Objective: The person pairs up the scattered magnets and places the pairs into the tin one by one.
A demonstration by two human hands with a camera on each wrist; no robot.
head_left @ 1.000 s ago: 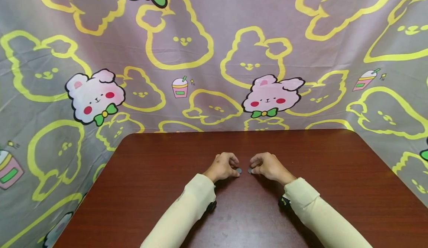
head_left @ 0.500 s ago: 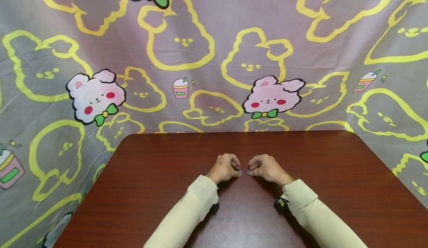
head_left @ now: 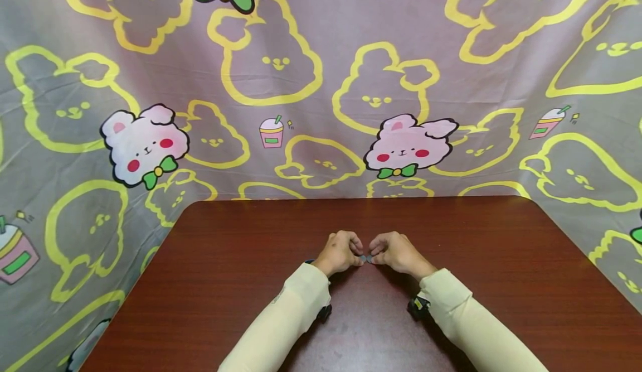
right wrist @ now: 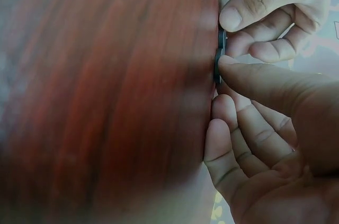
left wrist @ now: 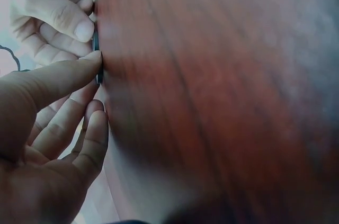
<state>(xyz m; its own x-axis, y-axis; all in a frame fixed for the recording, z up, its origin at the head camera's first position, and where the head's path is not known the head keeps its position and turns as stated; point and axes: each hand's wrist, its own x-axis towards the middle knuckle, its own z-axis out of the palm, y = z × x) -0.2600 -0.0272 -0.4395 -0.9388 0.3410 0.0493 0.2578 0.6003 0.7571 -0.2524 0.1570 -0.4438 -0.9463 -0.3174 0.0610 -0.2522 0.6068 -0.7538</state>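
My left hand point(head_left: 341, 252) pinches a small dark grey disc point(left wrist: 99, 77) between thumb and fingertips, low over the table. Facing it, my right hand point(head_left: 398, 255) pinches a second small flat disc point(right wrist: 217, 66) of the same look. In the right wrist view the two discs stand edge to edge, one above the other, and seem to touch. Thumbs point(right wrist: 231, 18) lie on the near faces, and the fingers behind are partly hidden. Whether the discs rest on the tabletop is hard to tell.
The reddish-brown table point(head_left: 251, 232) has rounded far corners. Behind and on both sides hangs a patterned cloth point(head_left: 321, 82) with cartoon rabbits. Black devices point(head_left: 323, 312) are strapped under both wrists, below cream sleeves point(head_left: 281, 322).
Both hands have moved inward, bringing the two discs from a clear gap to edge against edge. The grips look the same throughout.
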